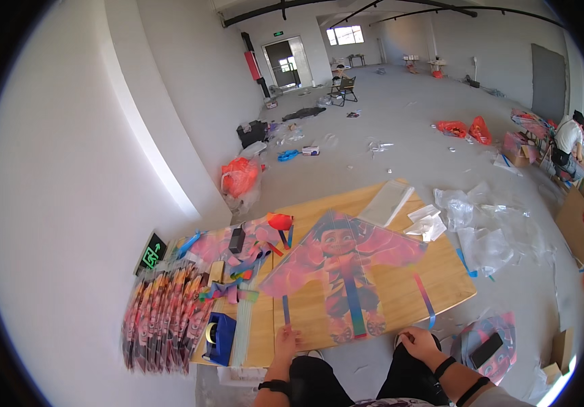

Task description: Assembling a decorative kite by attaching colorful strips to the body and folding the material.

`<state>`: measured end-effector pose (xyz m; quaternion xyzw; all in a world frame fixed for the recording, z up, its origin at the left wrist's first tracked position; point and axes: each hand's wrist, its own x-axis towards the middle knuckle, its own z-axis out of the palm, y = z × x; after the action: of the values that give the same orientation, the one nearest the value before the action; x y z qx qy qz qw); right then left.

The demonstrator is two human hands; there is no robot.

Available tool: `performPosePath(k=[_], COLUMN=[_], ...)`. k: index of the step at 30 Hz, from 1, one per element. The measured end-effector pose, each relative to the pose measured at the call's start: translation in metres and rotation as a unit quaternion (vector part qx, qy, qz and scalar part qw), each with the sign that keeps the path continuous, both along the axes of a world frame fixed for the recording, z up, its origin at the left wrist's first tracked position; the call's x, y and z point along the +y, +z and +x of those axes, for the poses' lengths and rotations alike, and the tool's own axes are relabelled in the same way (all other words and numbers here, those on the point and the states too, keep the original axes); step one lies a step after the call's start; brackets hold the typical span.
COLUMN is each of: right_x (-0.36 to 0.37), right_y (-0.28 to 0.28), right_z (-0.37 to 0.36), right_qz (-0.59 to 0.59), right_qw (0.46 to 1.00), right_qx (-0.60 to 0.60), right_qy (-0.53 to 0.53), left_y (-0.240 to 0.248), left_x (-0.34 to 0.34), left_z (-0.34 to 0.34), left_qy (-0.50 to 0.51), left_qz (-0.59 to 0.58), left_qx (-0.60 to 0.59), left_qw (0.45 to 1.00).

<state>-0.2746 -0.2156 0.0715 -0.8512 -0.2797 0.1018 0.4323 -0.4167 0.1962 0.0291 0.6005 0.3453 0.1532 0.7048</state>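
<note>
A kite [346, 271] printed with a cartoon figure lies spread on the wooden table [441, 288], its lower end at the near edge. Dark ribbons hang from it: a left ribbon [286, 308], a middle ribbon [355, 305] and a right ribbon [425, 295]. At the near edge, my left hand [287, 341] is closed at the end of the left ribbon, apparently pinching it. My right hand [418, 342] sits over my right knee with its fingers curled; whether anything is inside them is hidden. It is apart from the kite.
Left on the table are a blue tape dispenser [219, 339], a stack of folded kites [166, 315], coloured ribbons [241, 281] and a black box [237, 240]. Clear plastic sleeves [387, 202] lie at the far edge. A phone [487, 350] rests at right. Another person [568, 139] works far right.
</note>
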Motion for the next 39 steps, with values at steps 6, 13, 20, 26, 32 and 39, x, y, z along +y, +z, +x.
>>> performPosePath(k=[6,13,20,26,32,39], right_x=[0.002,0.003,0.001,0.009,0.015,0.013], right_y=[-0.006,-0.003,-0.007,-0.004,0.005,0.003], right_z=[0.005,0.008,0.009,0.008,0.009,0.011], right_qz=[0.01,0.026,0.011,0.015,-0.002,-0.012], right_qw=[1.0,0.999,0.998,0.997,0.998,0.998], right_qx=[0.005,0.021,0.032,0.032,0.036,0.03], right_qy=[-0.029,-0.043,-0.052,-0.066,-0.056,-0.05], left_y=[-0.013,-0.055,-0.052,-0.042,-0.045,-0.018], left_x=[0.087,0.166,0.198,0.195,0.198,0.172], left_z=[0.053,0.101,0.14,0.154,0.152,0.167], left_qy=[0.14,0.108,0.168,0.146,0.182,0.212], left_qz=[0.039,0.228,0.366,0.357,0.427,0.329], left_qx=[0.009,0.126,0.238,0.291,0.21,0.09], left_qw=[0.989,0.96,0.884,0.876,0.861,0.916])
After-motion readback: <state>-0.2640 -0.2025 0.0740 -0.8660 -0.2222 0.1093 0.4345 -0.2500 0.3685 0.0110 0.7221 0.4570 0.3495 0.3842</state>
